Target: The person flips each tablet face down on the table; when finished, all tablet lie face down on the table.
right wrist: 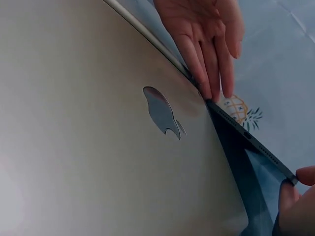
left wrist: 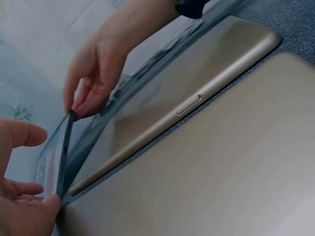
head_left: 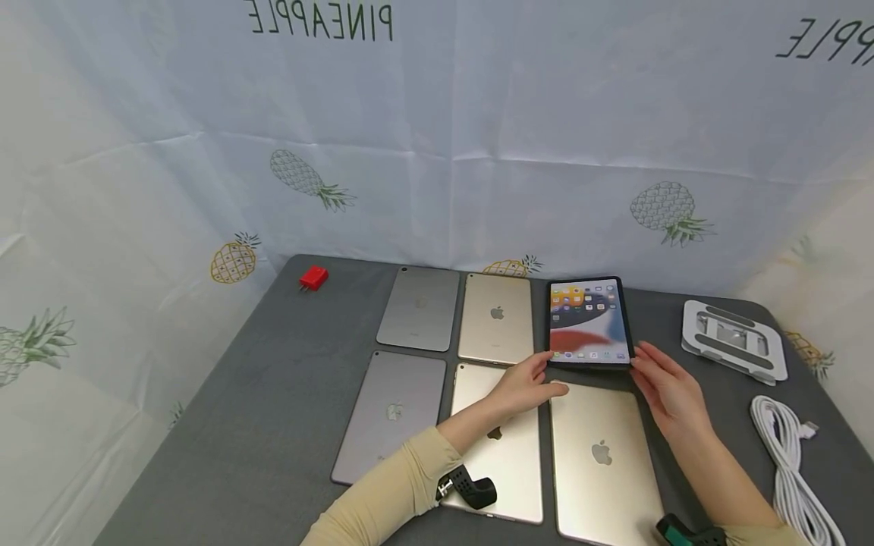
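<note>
A dark-framed tablet (head_left: 589,322) with its screen lit lies face up at the back of the table. My right hand (head_left: 672,394) pinches its near right corner between thumb and fingers; the right wrist view shows this tablet's edge (right wrist: 256,141) raised over the dark table at that corner. At the near left corner, my left hand (head_left: 522,388) touches the tablet with nearly straight fingers, its thumb held apart. Just in front lies a gold tablet (head_left: 601,462), back up. Another gold tablet (head_left: 505,462) lies partly hidden under my left forearm.
Further left, a gold tablet (head_left: 496,318), a grey tablet (head_left: 418,309) and a second grey tablet (head_left: 392,417) lie back up. A red charger plug (head_left: 314,277) sits at the back left. On the right are a folded grey stand (head_left: 734,341) and a coiled white cable (head_left: 792,470). A pineapple-print curtain (head_left: 437,114) hangs behind.
</note>
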`<act>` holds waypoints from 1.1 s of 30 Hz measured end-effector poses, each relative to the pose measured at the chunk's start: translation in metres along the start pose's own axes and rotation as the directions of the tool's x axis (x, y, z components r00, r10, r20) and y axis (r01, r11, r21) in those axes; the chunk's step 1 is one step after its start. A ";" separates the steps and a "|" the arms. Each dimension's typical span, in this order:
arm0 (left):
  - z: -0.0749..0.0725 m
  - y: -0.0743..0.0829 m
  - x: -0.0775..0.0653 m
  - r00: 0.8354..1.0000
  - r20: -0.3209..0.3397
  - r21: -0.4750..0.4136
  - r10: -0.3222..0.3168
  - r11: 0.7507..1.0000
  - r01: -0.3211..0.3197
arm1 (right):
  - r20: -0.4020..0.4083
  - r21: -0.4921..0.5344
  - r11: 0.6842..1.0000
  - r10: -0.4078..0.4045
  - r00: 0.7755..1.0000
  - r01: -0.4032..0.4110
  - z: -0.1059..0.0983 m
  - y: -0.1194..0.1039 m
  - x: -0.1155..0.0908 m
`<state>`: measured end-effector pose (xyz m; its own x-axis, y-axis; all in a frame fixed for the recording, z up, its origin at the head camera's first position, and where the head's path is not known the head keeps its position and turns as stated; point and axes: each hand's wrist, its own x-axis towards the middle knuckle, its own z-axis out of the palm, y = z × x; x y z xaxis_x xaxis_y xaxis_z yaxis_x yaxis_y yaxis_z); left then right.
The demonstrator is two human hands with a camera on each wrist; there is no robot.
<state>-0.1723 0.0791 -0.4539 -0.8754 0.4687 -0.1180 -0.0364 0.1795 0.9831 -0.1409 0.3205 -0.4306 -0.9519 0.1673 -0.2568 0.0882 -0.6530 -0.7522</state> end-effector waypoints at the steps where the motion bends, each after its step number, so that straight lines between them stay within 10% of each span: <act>1: 0.000 0.000 0.000 1.000 0.000 0.000 -0.001 1.000 0.001 | -0.020 -0.012 1.000 -0.018 1.000 0.018 0.003 0.001 0.000; 8: -0.002 -0.001 0.000 1.000 0.025 -0.010 0.017 1.000 -0.017 | -0.125 -0.179 0.971 -0.179 0.976 0.156 0.024 0.006 -0.001; 17: -0.017 0.023 -0.001 0.988 0.088 0.082 0.125 0.988 -0.133 | -0.127 -0.433 0.852 -0.380 0.916 0.294 0.053 0.012 -0.003; 28: -0.020 0.065 0.011 0.978 0.094 0.069 0.184 0.979 -0.191 | 0.090 -0.650 0.582 -0.580 0.809 0.489 0.084 0.025 -0.004; 33: -0.024 0.067 0.013 0.990 0.014 0.099 0.138 0.985 -0.139 | 0.184 -0.605 0.595 -0.542 0.820 0.530 0.092 0.031 -0.003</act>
<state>-0.1980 0.0765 -0.3866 -0.8654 0.5008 0.0168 0.1334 0.1979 0.9711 -0.1625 0.2317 -0.3974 -0.8821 0.3552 0.3095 -0.2744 0.1468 -0.9504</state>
